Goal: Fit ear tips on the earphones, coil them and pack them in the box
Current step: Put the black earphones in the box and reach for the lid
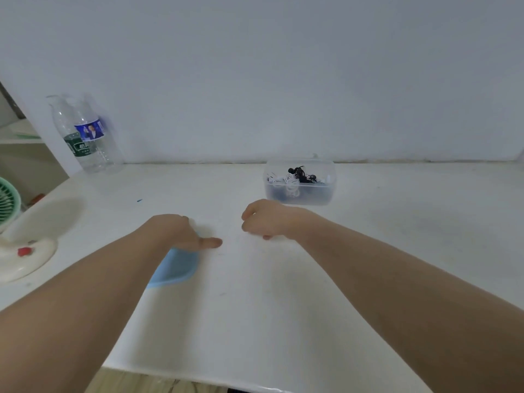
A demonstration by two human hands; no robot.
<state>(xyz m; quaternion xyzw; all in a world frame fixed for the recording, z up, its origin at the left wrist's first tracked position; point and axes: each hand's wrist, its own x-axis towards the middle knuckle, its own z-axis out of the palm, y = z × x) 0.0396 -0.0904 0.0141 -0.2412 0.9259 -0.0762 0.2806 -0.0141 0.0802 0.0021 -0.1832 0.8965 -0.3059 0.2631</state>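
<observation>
Clear plastic box (300,185) sits right of centre near the wall, holding a tangle of black and white earphones (297,177) blurred through its side. Left hand (181,232) presses on a blue lid (175,268), half hidden beneath the forearm. Right hand (268,219) is curled; its fingers face away, so any contents cannot be told.

— What's in your box?
— Clear plastic box (299,191), open top, upright at the table's far edge by the wall. Your earphones (295,177) are inside: white and black cables tangled together, black ones heaped on top.
— And the lid?
— Blue lid (177,266) lies flat near you, partly hidden.
</observation>
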